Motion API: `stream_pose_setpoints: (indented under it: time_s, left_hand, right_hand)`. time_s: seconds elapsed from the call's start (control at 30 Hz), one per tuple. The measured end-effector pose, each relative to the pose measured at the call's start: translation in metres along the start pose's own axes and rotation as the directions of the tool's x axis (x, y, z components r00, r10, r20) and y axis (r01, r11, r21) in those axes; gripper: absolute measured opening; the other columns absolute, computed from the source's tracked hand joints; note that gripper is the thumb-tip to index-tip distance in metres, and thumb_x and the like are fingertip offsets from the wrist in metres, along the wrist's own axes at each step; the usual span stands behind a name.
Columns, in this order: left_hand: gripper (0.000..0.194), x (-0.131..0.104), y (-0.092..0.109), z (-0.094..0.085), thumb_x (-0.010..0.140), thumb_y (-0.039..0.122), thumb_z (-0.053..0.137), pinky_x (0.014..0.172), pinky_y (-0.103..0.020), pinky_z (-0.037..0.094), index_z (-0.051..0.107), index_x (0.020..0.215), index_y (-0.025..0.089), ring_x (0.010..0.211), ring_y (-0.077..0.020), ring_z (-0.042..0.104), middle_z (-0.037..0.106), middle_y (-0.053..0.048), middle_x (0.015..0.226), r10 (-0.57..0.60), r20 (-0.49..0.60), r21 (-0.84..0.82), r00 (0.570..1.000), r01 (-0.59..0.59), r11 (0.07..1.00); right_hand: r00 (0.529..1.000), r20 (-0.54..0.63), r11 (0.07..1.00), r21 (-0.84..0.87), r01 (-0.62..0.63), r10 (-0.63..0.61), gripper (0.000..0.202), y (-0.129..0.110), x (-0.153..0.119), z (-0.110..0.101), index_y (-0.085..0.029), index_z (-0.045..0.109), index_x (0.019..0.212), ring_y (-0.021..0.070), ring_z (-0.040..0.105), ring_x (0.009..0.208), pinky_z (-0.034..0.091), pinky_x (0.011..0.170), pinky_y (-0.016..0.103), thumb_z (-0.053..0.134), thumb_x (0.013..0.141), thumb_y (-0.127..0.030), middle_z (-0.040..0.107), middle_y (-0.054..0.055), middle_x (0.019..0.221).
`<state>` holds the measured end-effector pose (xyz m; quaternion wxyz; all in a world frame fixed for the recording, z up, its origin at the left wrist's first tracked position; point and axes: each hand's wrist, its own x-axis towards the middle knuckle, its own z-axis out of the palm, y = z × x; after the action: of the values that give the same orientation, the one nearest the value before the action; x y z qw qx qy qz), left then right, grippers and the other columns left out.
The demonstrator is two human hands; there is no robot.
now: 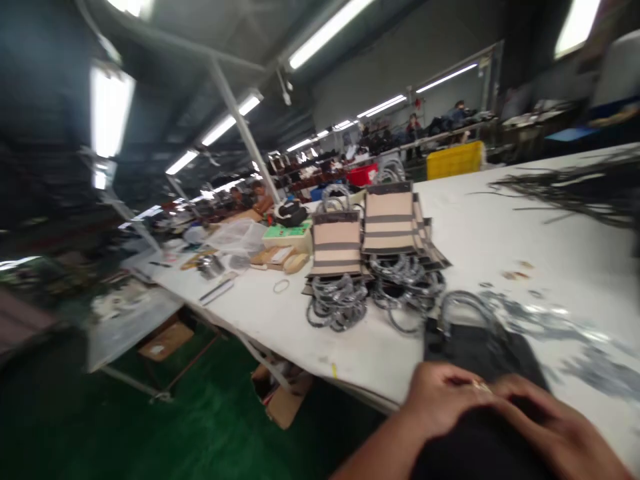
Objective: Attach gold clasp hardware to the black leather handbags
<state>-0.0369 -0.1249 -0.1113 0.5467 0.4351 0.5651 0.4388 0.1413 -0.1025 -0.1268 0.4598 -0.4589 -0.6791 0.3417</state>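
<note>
At the lower right, my left hand (445, 393) and my right hand (543, 413) meet with their fingers closed around a small, pale, shiny piece (481, 387), too blurred to identify. Dark cloth (470, 447) lies below and between them. Just beyond the hands, a black panel (480, 350) with a curved grey handle (463, 300) rests on the white table (280, 333). Farther away are two stacks of beige-and-dark striped panels (337, 243) (389, 220), with several plastic-wrapped ring handles (337, 303) at their near ends.
Clear plastic scraps (555, 320) lie at the right, below dark strips (575, 190). A green-topped box (287, 233), a yellow crate (454, 160) and a red bin (363, 175) stand farther back. Under the table is an open cardboard box (285, 403). People sit in the distance.
</note>
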Motion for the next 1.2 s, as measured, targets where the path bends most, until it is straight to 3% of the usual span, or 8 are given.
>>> stream_pose_setpoints:
  time_s: [0.03,0.1,0.23,0.53,0.77,0.97,1.2]
  left_hand:
    - [0.059,0.003,0.001,0.0,0.061,0.059,0.089,0.087,-0.038,0.06,0.083,0.099,0.014,0.094,-0.0314,0.077,0.082,-0.014,0.098,0.044,0.02,0.022,0.999,-0.044,0.999]
    - [0.051,0.013,0.002,-0.002,0.069,0.054,0.087,0.086,-0.037,0.06,0.082,0.1,0.014,0.092,-0.0291,0.077,0.082,-0.013,0.098,0.104,0.035,0.051,0.994,-0.106,0.993]
    - [0.04,0.032,0.0,-0.007,0.078,0.048,0.083,0.085,-0.032,0.06,0.081,0.101,0.016,0.094,-0.0265,0.076,0.081,-0.011,0.101,0.154,0.099,0.056,0.983,-0.16,0.985]
    - [0.038,0.029,-0.003,-0.003,0.08,0.043,0.083,0.092,-0.034,0.06,0.079,0.107,0.016,0.101,-0.0258,0.075,0.08,-0.01,0.109,0.185,0.074,-0.06,0.98,-0.18,0.982]
    - [0.034,0.03,0.001,-0.004,0.085,0.04,0.078,0.095,-0.035,0.06,0.079,0.109,0.017,0.103,-0.0251,0.075,0.078,-0.01,0.115,0.22,0.119,-0.03,0.968,-0.218,0.976]
    - [0.034,0.03,-0.003,-0.004,0.086,0.042,0.076,0.095,-0.036,0.06,0.078,0.109,0.016,0.102,-0.0252,0.075,0.079,-0.01,0.111,0.218,0.083,0.001,0.973,-0.219,0.976]
    - [0.032,0.029,-0.003,-0.002,0.087,0.043,0.074,0.093,-0.034,0.06,0.079,0.107,0.018,0.101,-0.0249,0.075,0.079,-0.009,0.11,0.23,0.088,0.052,0.969,-0.235,0.97]
  right_hand:
    - [0.99,0.138,0.999,0.042,-0.031,0.025,0.026,-0.005,0.001,-0.006,-0.032,0.073,0.08,0.0263,0.071,0.078,0.058,0.071,0.033,0.069,0.086,-0.056,0.073,0.004,0.082]
    - [0.978,0.201,0.989,0.127,-0.078,0.052,0.028,-0.009,0.006,-0.012,-0.027,0.071,0.083,0.0251,0.069,0.086,0.055,0.082,0.034,0.065,0.092,-0.052,0.072,0.005,0.088]
    - [0.99,0.134,0.976,0.205,-0.07,0.043,0.022,-0.001,0.015,-0.009,-0.023,0.07,0.085,0.0211,0.065,0.085,0.051,0.083,0.032,0.068,0.094,-0.044,0.069,0.003,0.088]
    - [0.979,0.092,0.921,0.334,-0.202,0.181,0.022,0.001,0.013,-0.004,-0.022,0.069,0.094,0.0201,0.064,0.085,0.052,0.079,0.031,0.077,0.088,-0.042,0.07,0.002,0.09]
    - [0.995,0.042,0.968,0.231,-0.098,0.091,0.022,0.0,0.016,-0.004,-0.024,0.076,0.105,0.0237,0.067,0.096,0.052,0.092,0.037,0.071,0.094,-0.042,0.073,0.006,0.102]
    - [0.994,-0.001,0.974,0.203,-0.105,0.107,0.017,0.003,0.013,-0.003,-0.023,0.075,0.093,0.0224,0.068,0.089,0.053,0.086,0.035,0.074,0.091,-0.04,0.074,0.004,0.094]
    - [0.99,0.019,0.973,0.181,-0.142,0.141,0.021,0.004,0.012,-0.003,-0.023,0.077,0.092,0.0231,0.07,0.088,0.054,0.084,0.035,0.074,0.091,-0.044,0.076,0.004,0.092]
